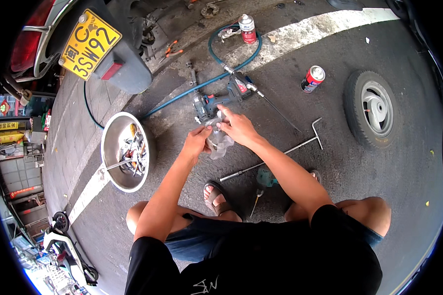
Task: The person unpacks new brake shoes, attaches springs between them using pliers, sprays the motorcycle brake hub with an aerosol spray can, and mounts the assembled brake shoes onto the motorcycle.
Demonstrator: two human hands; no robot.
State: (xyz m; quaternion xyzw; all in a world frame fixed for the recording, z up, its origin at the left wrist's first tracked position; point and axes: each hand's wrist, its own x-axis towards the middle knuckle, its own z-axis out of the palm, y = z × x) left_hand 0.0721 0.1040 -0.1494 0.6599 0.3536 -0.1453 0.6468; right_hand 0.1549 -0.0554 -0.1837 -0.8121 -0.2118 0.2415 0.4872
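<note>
Between my knees and the tools on the ground, a crumpled translucent plastic bag (pixel 220 143) is held up in both hands. The fingers of my left hand (pixel 197 141) pinch its upper left side. My right hand (pixel 238 129) grips it from the other side, thumb bent inward and index finger pointing away from me. Whether anything is inside the bag, I cannot tell. Just beyond my fingertips lies a blue-grey cordless impact wrench (pixel 211 102). A battery pack (pixel 239 87) with a red patch sits at its far right end.
Left stands a steel basin (pixel 128 186) of hand tools; right lies a wheel with tyre (pixel 371 109). A T-handled wrench (pixel 275 153) and green power drill (pixel 266 178) lie near my feet. Beyond are a blue hose (pixel 174 97), spray cans (pixel 314 78) and a vehicle's rear mudguard (pixel 125 64).
</note>
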